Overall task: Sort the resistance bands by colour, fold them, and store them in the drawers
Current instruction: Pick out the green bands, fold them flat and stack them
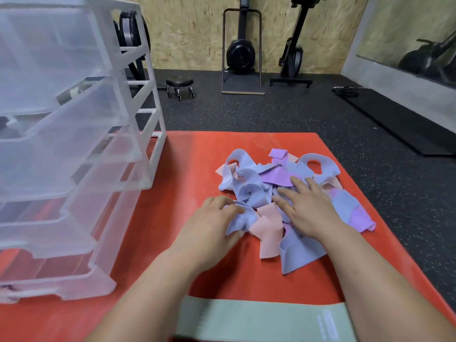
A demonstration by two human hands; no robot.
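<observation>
1. Here the pile of resistance bands (283, 183) lies in a loose tangle on the far right part of a red mat (197, 169), with pale blue, purple and pink pieces overlapping one another.
2. The left hand (212, 218) is at the near left edge of the pile. Its grip is clamped on a blue band (240, 218), with the fingers curled over the top fold and the thumb beneath.
3. The right hand (308, 208) rests flat on top of the pile. Its fingers are straight and spread, the grip apart and closing on nothing.
4. A green band (259, 319) lies flat across the near edge of the mat, apart from the pile and spanning between the two forearms.
5. A drawer unit (74, 144) of translucent plastic stands on the left side of the mat. Its drawers are pulled out in steps, the lower ones further towards the camera. What is inside them cannot be made out.
6. Beyond the mat is a black speckled floor (271, 112) with a small wheeled stool (179, 86) on it. Two rowing machines (240, 53) stand upright against a chipboard wall.
</observation>
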